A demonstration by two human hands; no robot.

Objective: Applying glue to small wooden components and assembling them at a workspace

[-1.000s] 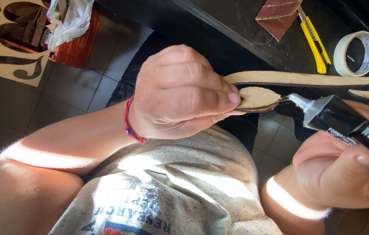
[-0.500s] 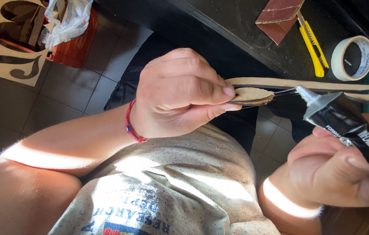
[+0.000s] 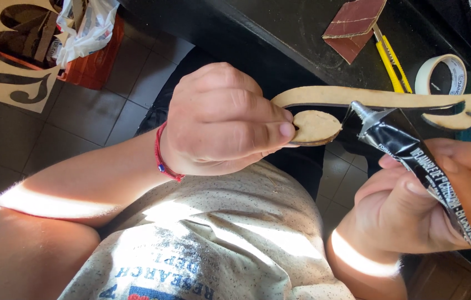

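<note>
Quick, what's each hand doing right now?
Left hand: closed, pinching a small oval wooden piece.
Right hand: closed around a black glue tube.

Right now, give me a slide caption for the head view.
Left hand pinches a small wooden oval while right hand aims a black glue tube at it.

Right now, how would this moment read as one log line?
left hand: pinches oval wooden piece | right hand: holds black glue tube, nozzle beside piece | curved wooden strip behind

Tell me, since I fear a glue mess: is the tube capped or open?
Open: the tube shows a bare silver nozzle, no cap, beside the wood piece.
</note>
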